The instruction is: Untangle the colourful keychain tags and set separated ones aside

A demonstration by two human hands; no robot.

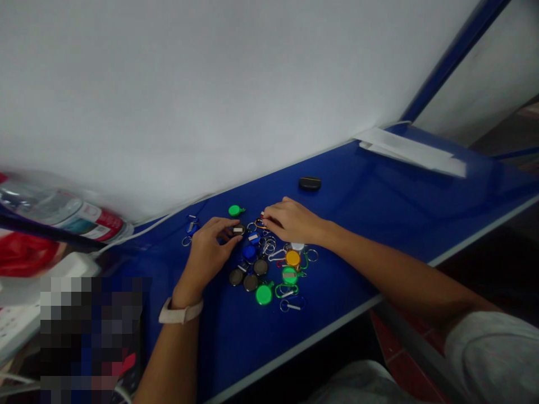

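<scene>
A heap of round badge reels and metal key rings (269,264) in black, blue, green and orange lies on a blue table (379,224). My left hand (208,252), with a pale wristband, pinches a black reel (238,229) at the heap's left edge. My right hand (290,221) is curled over the far side of the heap, its fingertips pinching a small ring or clip that I cannot make out. A lone green reel (236,210) sits just behind the hands, and a blue clip (191,225) lies to the left.
A small black case (310,183) lies farther back on the table. White paper sheets (415,150) rest at the far right by the white wall. A plastic bottle (63,213) and a red bag (23,252) sit at the left. A white cable (143,230) runs along the wall.
</scene>
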